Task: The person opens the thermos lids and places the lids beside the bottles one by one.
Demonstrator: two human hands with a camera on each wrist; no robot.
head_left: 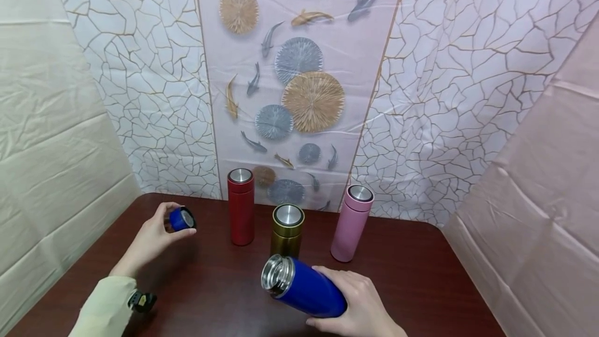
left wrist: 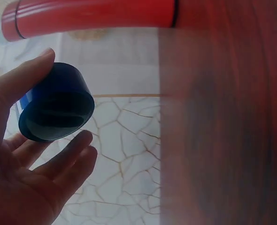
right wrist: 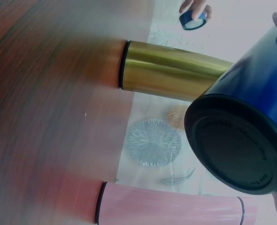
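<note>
head view: the right hand [head_left: 362, 300] grasps the open blue bottle [head_left: 304, 287], tilted with its mouth toward the left, low over the desk [head_left: 421, 274]. the left hand [head_left: 152, 238] holds the blue cap [head_left: 181, 219] in its fingertips, well apart. red bottle [head_left: 241, 207], gold bottle [head_left: 287, 230] and pink bottle [head_left: 352, 222] stand behind.

Two bare hands, no gloves, rings or watch seen. Left hand [head_left: 152, 238] comes out of a long sleeve [head_left: 105, 308], pale cream-yellow, soft fabric, loose cuff ending at the wrist. Small black device [head_left: 142, 301] with a yellowish mark sits strapped under that wrist, just beside the cuff. Right hand [head_left: 362, 300] bare to the frame edge, no sleeve visible. Nails short, unpainted as far as the wrist views show
</note>
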